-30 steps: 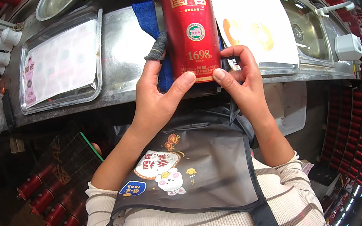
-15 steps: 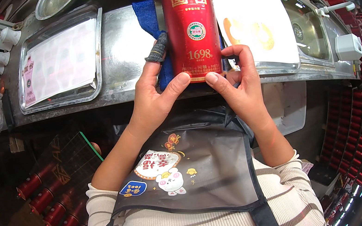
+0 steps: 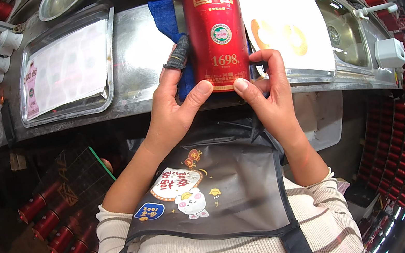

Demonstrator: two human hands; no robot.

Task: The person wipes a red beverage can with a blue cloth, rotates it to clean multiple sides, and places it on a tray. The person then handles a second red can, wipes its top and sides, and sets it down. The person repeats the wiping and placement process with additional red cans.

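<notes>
A glossy red cylindrical bottle (image 3: 218, 48) with gold lettering and a small round green-and-white emblem is held between my two hands at the bench's near edge. My left hand (image 3: 173, 102) grips its lower left side, the thumb by the bottom rim. A grey knitted sleeve (image 3: 177, 52) covers that hand's index finger. On the other side, my right hand (image 3: 268, 85) has its thumb at the lower rim and its bent index finger against the wall. Its remaining fingers are partly hidden. Blue cloth (image 3: 163, 17) shows behind the bottle at its left.
Left on the metal bench is a tray (image 3: 112, 51) with paper sheets. To the right, another paper-covered tray (image 3: 309, 72) sits beside a sink (image 3: 350, 26) with a white tap (image 3: 377, 8). Stacked red bottles (image 3: 399, 149) fill the right side; more red bottles (image 3: 41, 203) lie low at left.
The bottle has turned a little, its gold lettering shifting slightly right. My right thumb has moved slightly right along the lower rim; my left hand has hardly moved.
</notes>
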